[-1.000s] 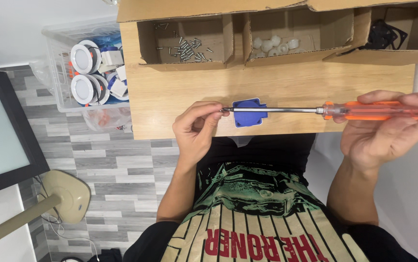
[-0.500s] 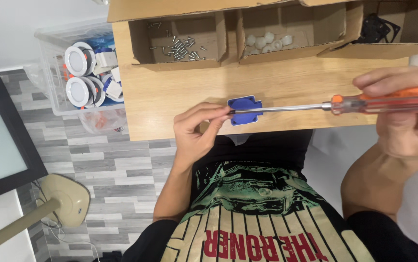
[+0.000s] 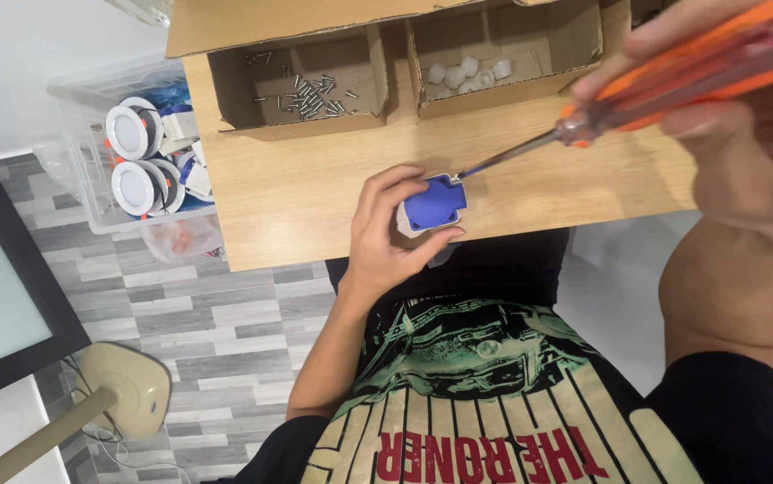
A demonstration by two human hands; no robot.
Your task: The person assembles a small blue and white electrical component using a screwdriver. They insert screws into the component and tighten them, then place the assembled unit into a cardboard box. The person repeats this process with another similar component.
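Head view looks down on a pale wooden tabletop [image 3: 297, 193], at whose near edge the left hand [image 3: 386, 237] pinches a small blue plastic block with a white underside [image 3: 433, 204] between thumb and fingers. The right hand [image 3: 736, 116], close to the lens and blurred, is wrapped around the orange transparent handle of a screwdriver [image 3: 673, 76]; its steel shaft slants down-left and the tip appears to touch the block's far right corner. Farther off stand an open cardboard tray of small metal screws [image 3: 301, 90] and, right of it, a cardboard tray of white plastic caps [image 3: 467, 72]. A clear plastic bin of round white fittings [image 3: 131, 161] sits left of the table.
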